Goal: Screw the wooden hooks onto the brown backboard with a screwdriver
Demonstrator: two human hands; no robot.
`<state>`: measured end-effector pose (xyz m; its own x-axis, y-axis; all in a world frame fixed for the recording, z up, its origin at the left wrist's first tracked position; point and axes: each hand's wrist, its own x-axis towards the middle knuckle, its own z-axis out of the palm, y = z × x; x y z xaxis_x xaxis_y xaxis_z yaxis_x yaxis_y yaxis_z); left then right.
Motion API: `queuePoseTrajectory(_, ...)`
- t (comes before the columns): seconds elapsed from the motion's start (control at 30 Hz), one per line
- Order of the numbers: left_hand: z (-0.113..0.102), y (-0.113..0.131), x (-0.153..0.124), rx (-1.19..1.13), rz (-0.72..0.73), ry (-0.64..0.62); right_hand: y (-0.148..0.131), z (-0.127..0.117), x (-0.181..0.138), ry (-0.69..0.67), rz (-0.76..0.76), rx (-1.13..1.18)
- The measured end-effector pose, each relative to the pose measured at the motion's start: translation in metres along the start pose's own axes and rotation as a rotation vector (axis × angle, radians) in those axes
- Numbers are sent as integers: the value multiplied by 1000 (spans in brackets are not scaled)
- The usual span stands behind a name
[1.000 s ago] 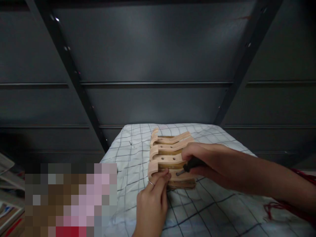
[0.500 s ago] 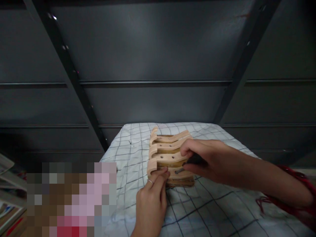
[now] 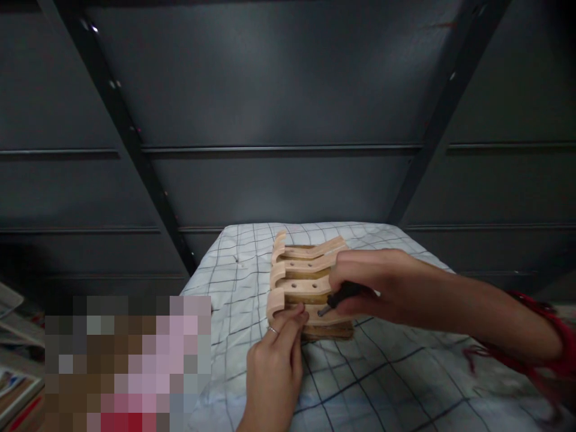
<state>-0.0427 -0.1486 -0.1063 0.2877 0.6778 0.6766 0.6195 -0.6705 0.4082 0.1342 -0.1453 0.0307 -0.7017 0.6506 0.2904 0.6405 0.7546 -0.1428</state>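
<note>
A wooden rack [image 3: 300, 282] of several pale curved hooks with drilled holes lies on a white checked cushion [image 3: 369, 372]. My right hand [image 3: 364, 288] is wrapped round a black-handled screwdriver [image 3: 338, 299], its metal tip on the nearest hook. My left hand [image 3: 276, 363] comes up from below, fingers pressed together against the front edge of that same hook, a ring on one finger. Whether a screw sits under the tip is too small to tell.
Dark grey panelled wall with slanted metal struts [image 3: 130, 144] rises behind the cushion. Papers or books [image 3: 13, 354] lie at the far left. A red sleeve or cord [image 3: 544, 336] shows at the right edge. A blurred patch covers the lower left.
My right hand has shifted a little left and turned, so more of the screwdriver shaft shows. The left hand stays pressed on the front hook.
</note>
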Motion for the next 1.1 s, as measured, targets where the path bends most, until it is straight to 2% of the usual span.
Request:
queuePoseTrajectory(0.13, 0, 0, 1, 7, 7, 10, 1, 21, 10, 209, 123, -165)
queuePoseTrajectory(0.2, -1, 0, 1, 5, 10, 8, 0, 26, 14, 239, 150, -209)
queuePoseTrajectory(0.27, -2, 1, 1, 3, 14, 6, -1, 24, 14, 200, 93, -168)
queuePoseTrajectory(0.37, -2, 1, 1, 5, 9, -6, -1, 11, 12, 61, -14, -20)
queuePoseTrajectory(0.47, -2, 1, 0, -8, -3, -8, -1, -2, 7, -72, -13, 80)
queuePoseTrajectory(0.53, -2, 1, -1, -17, -2, -5, -1, -3, 6, -84, 27, 76)
queuePoseTrajectory(0.73, -3, 2, 0, -4, -4, 5, 0, 17, 11, 192, 145, -113)
queuePoseTrajectory(0.8, -3, 2, 1, -3, 3, 5, 1, 19, 13, 222, 154, -142)
queuePoseTrajectory(0.87, -3, 2, 1, -1, 5, 9, 1, 13, 12, 167, 128, -90)
queuePoseTrajectory(1.0, -2, 2, 1, -13, 9, 16, -5, -6, 5, -51, 9, 74)
queuePoseTrajectory(1.1, -2, 2, 1, -19, -4, 10, -7, -8, 3, -58, -1, 36)
